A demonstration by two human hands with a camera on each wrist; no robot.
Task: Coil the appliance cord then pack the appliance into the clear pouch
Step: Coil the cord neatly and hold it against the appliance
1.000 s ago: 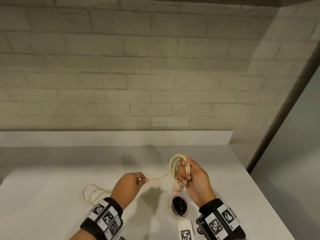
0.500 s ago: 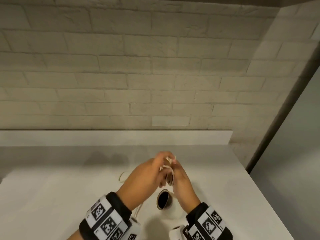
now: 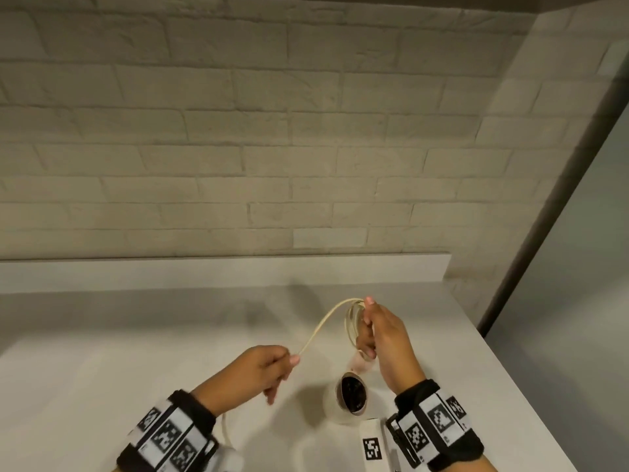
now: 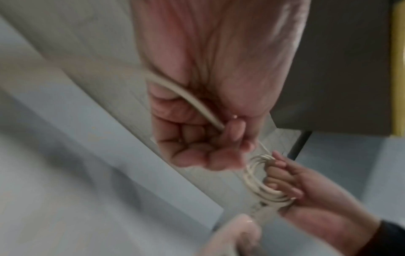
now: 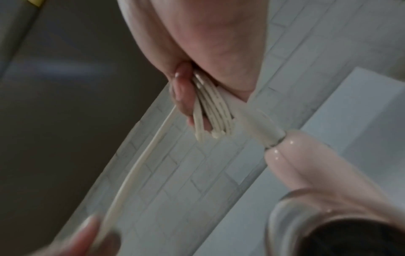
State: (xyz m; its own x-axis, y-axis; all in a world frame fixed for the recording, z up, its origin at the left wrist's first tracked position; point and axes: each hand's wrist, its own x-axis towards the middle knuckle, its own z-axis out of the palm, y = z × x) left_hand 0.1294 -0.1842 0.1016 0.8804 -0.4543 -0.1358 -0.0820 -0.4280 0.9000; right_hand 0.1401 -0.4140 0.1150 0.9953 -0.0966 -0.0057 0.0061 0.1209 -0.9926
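The cord (image 3: 323,327) is thin, cream and limp, so I judge it light and floppy, with enough spring that the loops would open up if let go. Nearest me, its slack end trails down past my left wrist toward the bench (image 3: 102,352). My left hand (image 3: 253,373) has its grip pinching the free run between thumb and forefinger, the other fingers curled, and the left wrist view shows the cord crossing the palm. From there the cord rises in a shallow arc to my right hand (image 3: 383,338), whose grip is closed round a bundle of several loops (image 5: 211,110), fingers curled through them.

The appliance (image 3: 350,398) hangs just below that hand, a glossy pink body with a dark round opening. It looks smooth, probably slippery, and heavier than the cord, so I would take it by the body, not let it dangle from the lead. The loops are best held where they cross. Beyond is a pale brick wall (image 3: 272,131). I see no clear pouch.
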